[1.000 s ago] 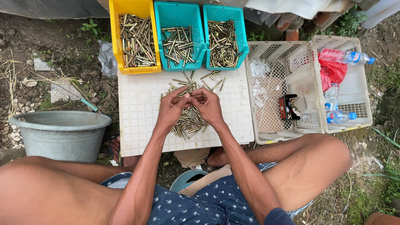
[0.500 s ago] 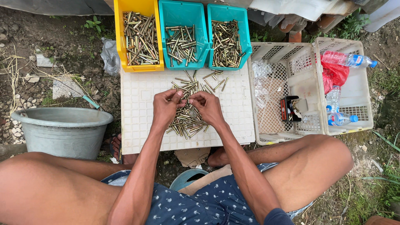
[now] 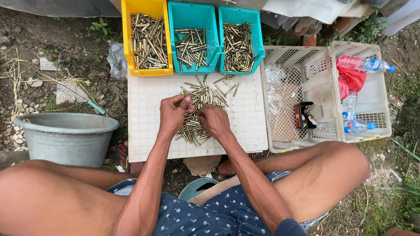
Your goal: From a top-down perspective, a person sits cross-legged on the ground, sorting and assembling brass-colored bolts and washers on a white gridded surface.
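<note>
On the white perforated board (image 3: 148,131), which serves as the reference surface for the whole station, lies a loose heap of brass casings (image 3: 199,113), spread from the board's middle toward its far edge. Both hands work at this heap. Left hand (image 3: 173,112) rests at the heap's left side with thumb and forefinger closed together at the tips, apparently pinching one or more casings, though the held piece is too small to confirm. Right hand (image 3: 214,120) lies palm-down over the near part of the heap, fingers curled into the casings; whether it grips any cannot be told. Along the far edge of the board stand three bins, each holding casings: a yellow bin (image 3: 146,70) at the far-left corner, a teal bin (image 3: 192,67) at the centre, and a second teal bin (image 3: 258,48) at the far right. Right of the board sits a white slotted crate (image 3: 323,65) with water bottles, a red bag and a small dark object. Left of the board, on the soil, stands a grey tub (image 3: 65,135). Risk assessment: the casings are round and lie loosely, so a sweeping motion of either hand may roll pieces off the board's near edge onto the ground, where they would be hard to find among stones. Adjacent bins also invite misplacement, because their contents look much alike.
</note>
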